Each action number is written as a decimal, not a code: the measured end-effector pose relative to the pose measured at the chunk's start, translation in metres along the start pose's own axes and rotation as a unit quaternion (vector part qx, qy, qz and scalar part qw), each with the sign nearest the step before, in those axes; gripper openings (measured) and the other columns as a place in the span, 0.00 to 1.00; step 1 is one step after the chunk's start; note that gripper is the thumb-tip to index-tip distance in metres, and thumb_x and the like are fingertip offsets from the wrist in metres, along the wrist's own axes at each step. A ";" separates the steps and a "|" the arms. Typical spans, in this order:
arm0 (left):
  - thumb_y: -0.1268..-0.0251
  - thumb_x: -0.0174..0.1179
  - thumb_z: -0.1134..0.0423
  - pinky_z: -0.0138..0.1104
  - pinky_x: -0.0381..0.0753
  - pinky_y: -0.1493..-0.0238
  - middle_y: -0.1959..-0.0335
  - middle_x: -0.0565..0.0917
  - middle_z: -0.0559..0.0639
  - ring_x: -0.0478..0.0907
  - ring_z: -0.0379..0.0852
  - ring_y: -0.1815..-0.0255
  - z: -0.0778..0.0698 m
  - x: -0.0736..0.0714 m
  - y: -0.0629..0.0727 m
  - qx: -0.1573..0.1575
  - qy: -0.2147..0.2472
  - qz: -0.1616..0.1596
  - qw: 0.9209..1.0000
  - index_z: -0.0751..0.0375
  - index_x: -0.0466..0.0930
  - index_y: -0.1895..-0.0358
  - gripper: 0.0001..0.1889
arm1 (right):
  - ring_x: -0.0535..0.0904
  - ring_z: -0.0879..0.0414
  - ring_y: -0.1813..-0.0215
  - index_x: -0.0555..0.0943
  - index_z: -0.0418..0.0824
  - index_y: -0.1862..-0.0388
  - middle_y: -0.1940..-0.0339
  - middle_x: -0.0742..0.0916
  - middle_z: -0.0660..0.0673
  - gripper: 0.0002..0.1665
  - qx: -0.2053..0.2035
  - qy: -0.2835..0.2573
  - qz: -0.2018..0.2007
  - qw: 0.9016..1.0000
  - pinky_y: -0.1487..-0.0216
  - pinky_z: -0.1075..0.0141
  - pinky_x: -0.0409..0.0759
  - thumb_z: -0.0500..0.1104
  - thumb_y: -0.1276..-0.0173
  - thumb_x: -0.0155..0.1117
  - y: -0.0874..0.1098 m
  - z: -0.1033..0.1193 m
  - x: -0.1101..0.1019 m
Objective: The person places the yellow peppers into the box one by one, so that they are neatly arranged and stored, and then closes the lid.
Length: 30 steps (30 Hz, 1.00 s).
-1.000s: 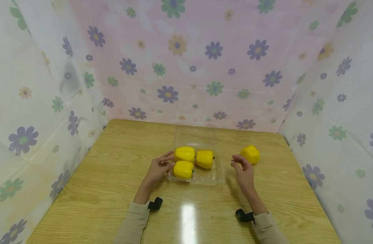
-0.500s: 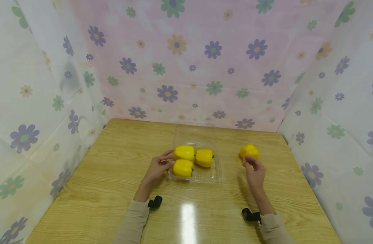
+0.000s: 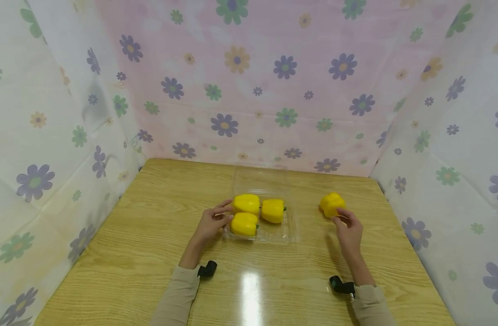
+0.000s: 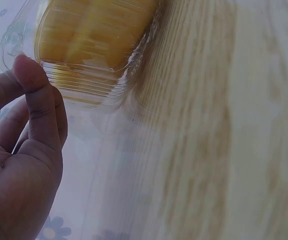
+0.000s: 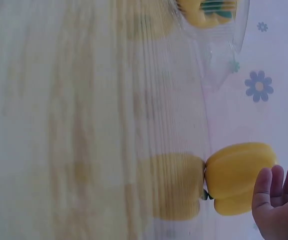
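A clear plastic clamshell container [image 3: 275, 234] lies with its lid laid back on the table. Three yellow bell peppers sit in it: one back left [image 3: 246, 204], one front left [image 3: 243, 224] and one on the right [image 3: 272, 211]. My left hand [image 3: 209, 225] pinches the container's left rim between thumb and fingers, as the left wrist view shows at the ribbed wall [image 4: 86, 85]. To the right, a lone yellow bell pepper [image 3: 331, 203] stands on the table, stem downward. Beside it is my right hand [image 3: 350, 232], fingers loosely extended; whether they touch the pepper I cannot tell.
The container's transparent lid [image 3: 260, 179] extends toward the back of the wooden table [image 3: 184, 190]. Flower-patterned cloth [image 3: 257, 81] encloses the back and both sides. A black wrist camera [image 3: 342, 285] sticks out from each sleeve.
My right hand has moved right, from the gap beside the container to the front right of the lone pepper. My left hand stays on the container's rim.
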<state>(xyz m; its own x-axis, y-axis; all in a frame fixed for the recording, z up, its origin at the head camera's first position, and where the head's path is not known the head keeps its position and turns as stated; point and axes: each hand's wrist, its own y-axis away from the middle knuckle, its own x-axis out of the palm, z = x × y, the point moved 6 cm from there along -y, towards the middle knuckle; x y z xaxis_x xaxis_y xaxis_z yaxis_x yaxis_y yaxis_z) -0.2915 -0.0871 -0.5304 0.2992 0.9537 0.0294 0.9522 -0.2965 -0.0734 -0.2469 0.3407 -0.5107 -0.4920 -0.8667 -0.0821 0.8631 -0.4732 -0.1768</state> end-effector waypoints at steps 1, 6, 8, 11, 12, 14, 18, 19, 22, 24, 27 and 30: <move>0.28 0.62 0.71 0.25 0.77 0.71 0.23 0.67 0.56 0.78 0.40 0.66 0.000 0.000 0.000 0.000 -0.002 -0.001 1.000 0.76 0.79 0.39 0.19 | 0.78 0.64 0.56 0.80 0.26 0.47 0.49 0.83 0.41 0.15 0.002 0.009 0.000 1.000 0.59 0.81 0.77 0.26 0.31 0.60 -0.002 -0.002 -0.002; 0.29 0.62 0.71 0.25 0.77 0.70 0.23 0.68 0.55 0.78 0.40 0.64 0.000 -0.001 -0.001 -0.001 -0.008 -0.002 1.000 0.75 0.79 0.39 0.18 | 0.75 0.64 0.54 0.73 0.25 0.38 0.44 0.77 0.41 0.23 0.020 0.037 -0.005 0.999 0.61 0.83 0.77 0.28 0.31 0.61 -0.008 -0.008 -0.008; 0.29 0.62 0.71 0.25 0.77 0.71 0.23 0.68 0.55 0.79 0.41 0.64 0.001 -0.001 -0.002 -0.002 -0.005 -0.002 1.000 0.75 0.79 0.39 0.18 | 0.73 0.61 0.51 0.69 0.27 0.34 0.43 0.74 0.42 0.27 0.028 0.046 -0.007 0.999 0.60 0.83 0.75 0.29 0.31 0.62 -0.010 -0.008 -0.010; 0.29 0.62 0.71 0.26 0.78 0.71 0.23 0.68 0.54 0.79 0.41 0.64 0.001 -0.001 -0.002 -0.003 -0.003 -0.002 1.000 0.75 0.79 0.39 0.18 | 0.70 0.53 0.42 0.62 0.30 0.27 0.36 0.70 0.39 0.35 0.046 0.066 0.005 0.997 0.49 0.78 0.74 0.33 0.30 0.63 -0.013 -0.010 -0.012; 0.29 0.63 0.70 0.26 0.78 0.71 0.23 0.68 0.54 0.80 0.41 0.64 0.002 -0.001 -0.002 -0.004 -0.003 -0.003 1.000 0.75 0.80 0.39 0.18 | 0.68 0.50 0.38 0.58 0.31 0.25 0.33 0.68 0.37 0.38 0.053 0.074 0.018 0.996 0.42 0.73 0.73 0.34 0.29 0.63 -0.014 -0.010 -0.011; 0.29 0.63 0.70 0.26 0.78 0.71 0.23 0.69 0.53 0.80 0.40 0.63 0.003 -0.001 -0.002 -0.005 -0.004 -0.004 1.000 0.74 0.80 0.39 0.18 | 0.63 0.42 0.30 0.51 0.33 0.21 0.27 0.62 0.32 0.44 0.070 0.091 0.055 0.992 0.31 0.62 0.68 0.37 0.27 0.63 -0.016 -0.013 -0.010; 0.29 0.63 0.70 0.26 0.78 0.70 0.23 0.68 0.54 0.80 0.41 0.63 0.004 -0.002 -0.002 -0.005 -0.006 -0.004 1.000 0.74 0.80 0.39 0.18 | 0.51 0.33 0.22 0.39 0.34 0.17 0.20 0.51 0.28 0.53 0.101 0.125 0.132 0.978 0.23 0.44 0.57 0.42 0.25 0.63 -0.017 -0.016 -0.004; 0.29 0.63 0.70 0.26 0.78 0.70 0.23 0.68 0.54 0.80 0.41 0.62 0.004 -0.002 -0.002 -0.004 -0.006 -0.003 1.000 0.74 0.80 0.39 0.18 | 0.51 0.33 0.22 0.37 0.34 0.17 0.20 0.51 0.28 0.55 0.107 0.129 0.142 0.976 0.22 0.43 0.56 0.43 0.25 0.64 -0.018 -0.017 -0.002; 0.29 0.63 0.70 0.26 0.78 0.70 0.23 0.68 0.55 0.81 0.41 0.61 0.002 -0.001 -0.001 -0.003 -0.006 -0.001 1.000 0.75 0.79 0.39 0.19 | 0.50 0.32 0.21 0.34 0.34 0.17 0.19 0.49 0.27 0.57 0.118 0.129 0.152 0.973 0.22 0.43 0.58 0.42 0.25 0.64 -0.020 -0.019 0.002; 0.29 0.63 0.69 0.25 0.78 0.70 0.23 0.68 0.55 0.81 0.42 0.60 0.001 0.000 -0.001 -0.002 -0.006 -0.001 1.000 0.75 0.79 0.38 0.19 | 0.51 0.33 0.21 0.34 0.34 0.18 0.19 0.49 0.27 0.57 0.122 0.120 0.146 0.974 0.22 0.44 0.59 0.41 0.26 0.64 -0.023 -0.020 0.003; 0.29 0.63 0.70 0.25 0.78 0.70 0.23 0.68 0.54 0.81 0.41 0.61 0.000 0.000 -0.001 -0.003 -0.003 -0.003 1.000 0.75 0.79 0.39 0.19 | 0.53 0.33 0.21 0.33 0.34 0.18 0.19 0.50 0.27 0.57 0.125 0.112 0.145 0.975 0.22 0.45 0.60 0.40 0.26 0.64 -0.025 -0.022 0.005; 0.29 0.63 0.70 0.26 0.78 0.71 0.23 0.68 0.54 0.80 0.41 0.62 0.001 0.001 -0.001 -0.008 0.001 -0.004 1.000 0.75 0.79 0.38 0.19 | 0.55 0.34 0.22 0.32 0.34 0.18 0.20 0.52 0.25 0.58 0.128 0.107 0.152 0.974 0.23 0.46 0.61 0.40 0.26 0.65 -0.027 -0.025 0.006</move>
<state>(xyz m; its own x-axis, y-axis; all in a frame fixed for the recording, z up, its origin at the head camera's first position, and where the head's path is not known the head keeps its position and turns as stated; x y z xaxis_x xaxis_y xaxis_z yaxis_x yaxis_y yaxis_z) -0.2920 -0.0863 -0.5318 0.2916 0.9560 0.0315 0.9554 -0.2895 -0.0581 -0.2762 0.3527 -0.5309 -0.1992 -0.9331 -0.2995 0.9594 -0.2480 0.1346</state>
